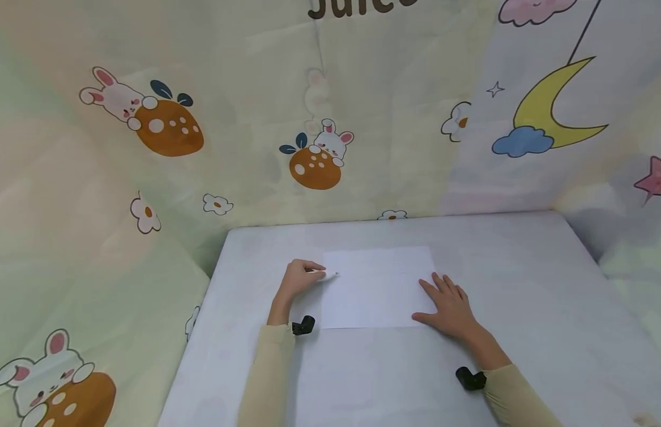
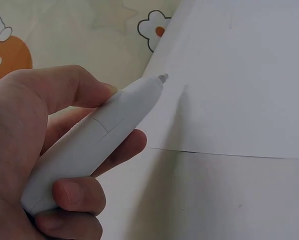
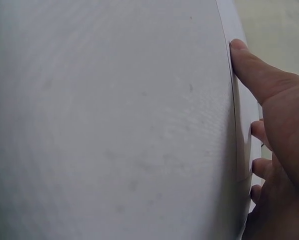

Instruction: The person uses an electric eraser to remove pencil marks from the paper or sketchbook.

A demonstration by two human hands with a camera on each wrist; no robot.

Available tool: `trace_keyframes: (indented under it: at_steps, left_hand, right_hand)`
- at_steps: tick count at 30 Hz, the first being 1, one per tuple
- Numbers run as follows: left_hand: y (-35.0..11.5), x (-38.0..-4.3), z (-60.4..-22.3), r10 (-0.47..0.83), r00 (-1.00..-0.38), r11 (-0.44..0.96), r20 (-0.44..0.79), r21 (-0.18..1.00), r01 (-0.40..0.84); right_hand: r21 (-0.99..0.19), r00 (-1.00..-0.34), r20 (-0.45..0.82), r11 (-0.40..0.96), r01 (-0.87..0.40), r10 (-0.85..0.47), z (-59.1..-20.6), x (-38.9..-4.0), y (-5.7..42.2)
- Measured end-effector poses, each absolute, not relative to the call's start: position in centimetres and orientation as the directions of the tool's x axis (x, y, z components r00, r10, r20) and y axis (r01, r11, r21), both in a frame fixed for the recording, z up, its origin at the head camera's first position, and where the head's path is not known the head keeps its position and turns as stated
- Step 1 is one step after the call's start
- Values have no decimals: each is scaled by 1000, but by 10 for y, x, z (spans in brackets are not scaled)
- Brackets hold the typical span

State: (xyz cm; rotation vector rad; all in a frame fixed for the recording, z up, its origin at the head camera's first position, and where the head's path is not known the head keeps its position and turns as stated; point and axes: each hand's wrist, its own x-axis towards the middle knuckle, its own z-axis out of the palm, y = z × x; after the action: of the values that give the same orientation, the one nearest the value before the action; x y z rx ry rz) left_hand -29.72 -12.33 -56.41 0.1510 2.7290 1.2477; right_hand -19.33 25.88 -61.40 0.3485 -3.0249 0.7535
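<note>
A sheet of white paper [image 1: 378, 290] lies on the white tabletop between the two hands. My left hand [image 1: 300, 279] is at the paper's left edge, gripping a thick white pen [image 2: 102, 132] with a small grey tip. In the left wrist view, the thumb and fingers curl round the pen's body, and its tip points toward the paper's side with a shadow on the surface below. My right hand [image 1: 450, 308] rests with spread fingers on the paper's right edge. The right wrist view shows the thumb [image 3: 254, 72] on the sheet's near edge and the other fingertips farther along.
The white table [image 1: 373, 379] has a back edge against a pastel cloth backdrop [image 1: 245, 118] printed with rabbits, flowers and a moon. Black wrist devices [image 1: 303, 325] sit by each sleeve.
</note>
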Motion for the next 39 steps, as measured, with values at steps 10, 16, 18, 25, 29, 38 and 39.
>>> trace_keyframes:
  at_steps: [10, 16, 18, 25, 29, 38, 39]
  left_hand:
    - [-109, -288, -577, 133, -988, 622, -72, 783, 27]
    - [-102, -287, -579, 121, -990, 624, -75, 782, 17]
    - [-101, -288, -580, 125, -989, 628, -74, 778, 21]
    - [-98, -287, -582, 113, -990, 642, -80, 767, 11]
    - [-96, -289, -583, 123, -989, 650, -83, 759, 17]
    - [-96, -289, -573, 128, -986, 661, -107, 750, 5]
    - [-96, -289, -572, 130, -986, 660, -109, 751, 4]
  right_hand:
    - [-485, -975, 59, 848, -214, -212, -611, -193, 257]
    - [-477, -978, 36, 856, -197, -205, -609, -193, 255]
    - [-476, -978, 33, 857, -196, -205, -609, -193, 255]
    - [-480, -978, 27, 855, -196, -209, -609, -192, 256]
    - [-476, -977, 45, 856, -204, -208, -611, -193, 256]
    - [-467, -979, 31, 863, -194, -204, -611, -194, 256]
    - [-468, -979, 29, 862, -193, -204, -610, -193, 256]
